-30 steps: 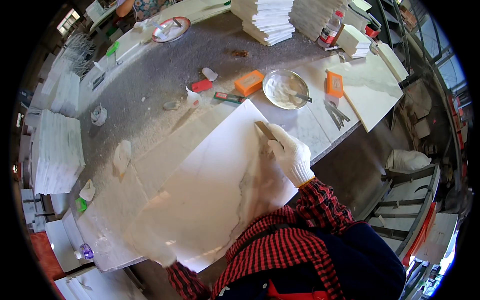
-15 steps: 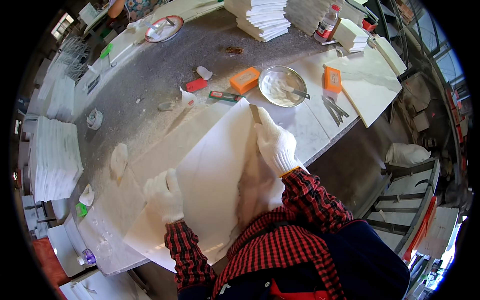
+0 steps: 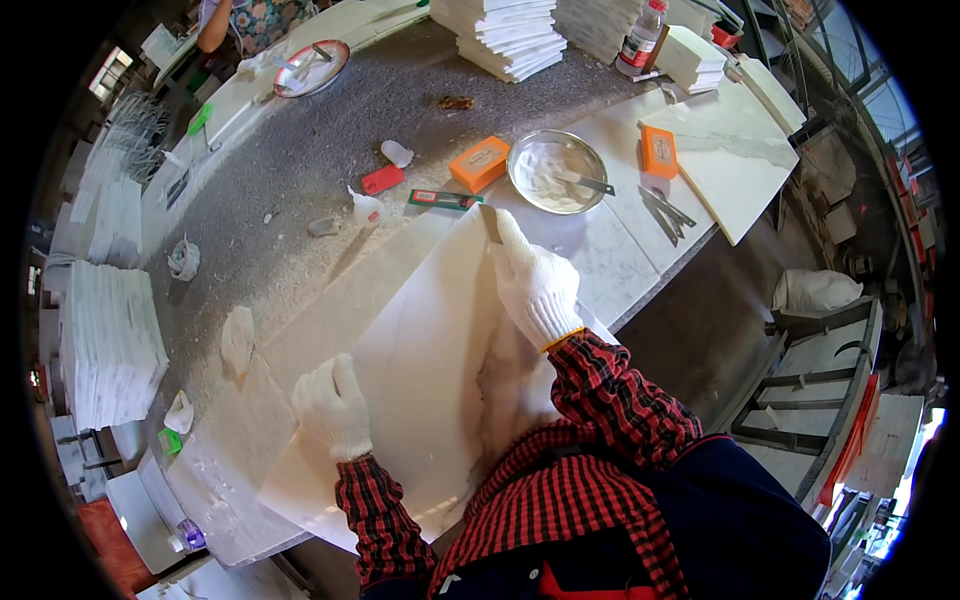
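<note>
Closest to the body lies the pale, grey-veined slab (image 3: 425,320), its near end reaching past the rim of the surface (image 3: 330,140), so steady support there matters before any firm push. The left hand (image 3: 335,405), gloved, rests at the slab's left edge with its fingers curled; whether it pinches that edge or only bears on it I cannot tell, as the glove hides its grip. A firm, flat hold there would best stop the slab rocking. Farther up, the right hand (image 3: 537,290), gloved too, has its grip pressed together on a flat blade (image 3: 489,224) by the slab's far corner; the blade's contact is too small to judge. A shallow angle and light, even pressure should spare the polished face and that fragile corner. Just beyond sits a steel bowl (image 3: 511,172) of white paste (image 3: 545,168), near enough that the right elbow and wrist want calm, short strokes. Past the orange box (image 3: 479,164) and the green packet (image 3: 445,199), a tile stack (image 3: 505,45) stands well apart.
</note>
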`<act>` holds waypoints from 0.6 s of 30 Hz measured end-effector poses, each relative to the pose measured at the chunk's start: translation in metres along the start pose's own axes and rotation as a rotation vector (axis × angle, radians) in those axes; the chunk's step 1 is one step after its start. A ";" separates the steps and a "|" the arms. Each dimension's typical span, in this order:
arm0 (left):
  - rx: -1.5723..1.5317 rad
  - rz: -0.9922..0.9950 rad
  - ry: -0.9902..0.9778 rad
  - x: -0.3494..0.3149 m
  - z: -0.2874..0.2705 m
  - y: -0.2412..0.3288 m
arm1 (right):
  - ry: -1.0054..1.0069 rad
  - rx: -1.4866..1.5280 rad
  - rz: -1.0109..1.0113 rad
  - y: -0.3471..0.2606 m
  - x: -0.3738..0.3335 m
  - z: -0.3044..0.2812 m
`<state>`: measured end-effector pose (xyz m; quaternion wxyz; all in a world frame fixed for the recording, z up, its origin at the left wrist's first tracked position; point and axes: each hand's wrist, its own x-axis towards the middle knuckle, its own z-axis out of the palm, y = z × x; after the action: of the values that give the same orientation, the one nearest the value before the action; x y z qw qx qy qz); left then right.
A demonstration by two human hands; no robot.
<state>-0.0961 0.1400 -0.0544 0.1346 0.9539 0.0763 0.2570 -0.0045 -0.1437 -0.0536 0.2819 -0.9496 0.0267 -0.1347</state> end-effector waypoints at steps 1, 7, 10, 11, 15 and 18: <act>-0.008 0.001 -0.003 0.000 0.000 0.000 | -0.006 0.002 0.012 -0.001 0.001 0.000; -0.045 0.012 -0.012 0.001 0.000 -0.003 | -0.021 -0.016 0.030 -0.004 0.002 -0.003; -0.050 0.024 0.003 0.001 0.001 -0.004 | -0.030 -0.011 0.008 0.000 0.002 -0.003; -0.050 0.027 0.006 0.001 0.001 -0.005 | -0.041 -0.011 0.001 0.001 0.003 -0.004; -0.044 0.013 -0.011 0.000 0.002 -0.007 | -0.085 0.004 -0.002 0.005 0.005 -0.006; -0.042 0.031 0.009 0.001 0.003 -0.006 | -0.106 0.026 -0.001 0.008 0.006 -0.005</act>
<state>-0.0947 0.1450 -0.0581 0.1502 0.9508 0.0565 0.2649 -0.0001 -0.1534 -0.0523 0.2951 -0.9516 0.0097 -0.0847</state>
